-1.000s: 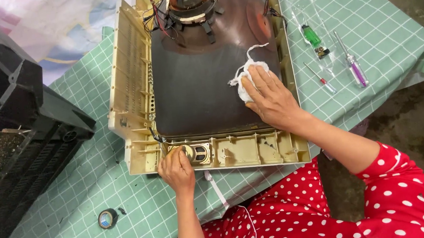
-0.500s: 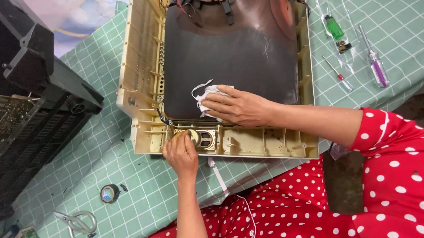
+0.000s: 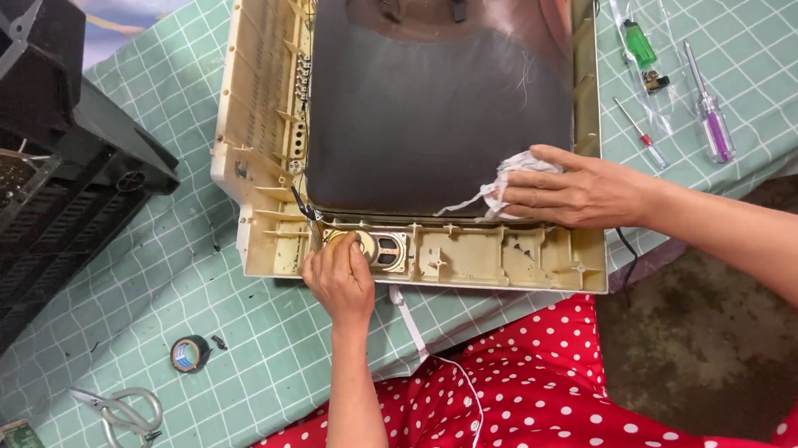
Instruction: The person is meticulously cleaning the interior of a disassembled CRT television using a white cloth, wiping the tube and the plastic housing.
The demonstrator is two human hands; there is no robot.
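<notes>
Right hand (image 3: pixel 577 193) flat, fingers together, pressing a crumpled white cloth (image 3: pixel 508 181) onto the near right corner of the dark grey picture tube (image 3: pixel 428 110); cloth sits between palm and glass, a loose strand trailing left. Tube lies inside an open cream plastic TV housing (image 3: pixel 265 121), which rests on a green grid-pattern cutting mat (image 3: pixel 266 327). Left hand (image 3: pixel 342 275) curled on the housing's near rail, fingers closed over a small round speaker (image 3: pixel 377 247); can't tell if it's gripping or just resting. Right of the housing: green-handled screwdriver (image 3: pixel 639 48), purple-handled screwdriver (image 3: pixel 712 118), small red-handled screwdriver (image 3: pixel 641 134). Near left on the mat: black tape roll (image 3: pixel 189 353), grey scissors (image 3: pixel 120 416). Far left: black TV back cover (image 3: pixel 38 156).
</notes>
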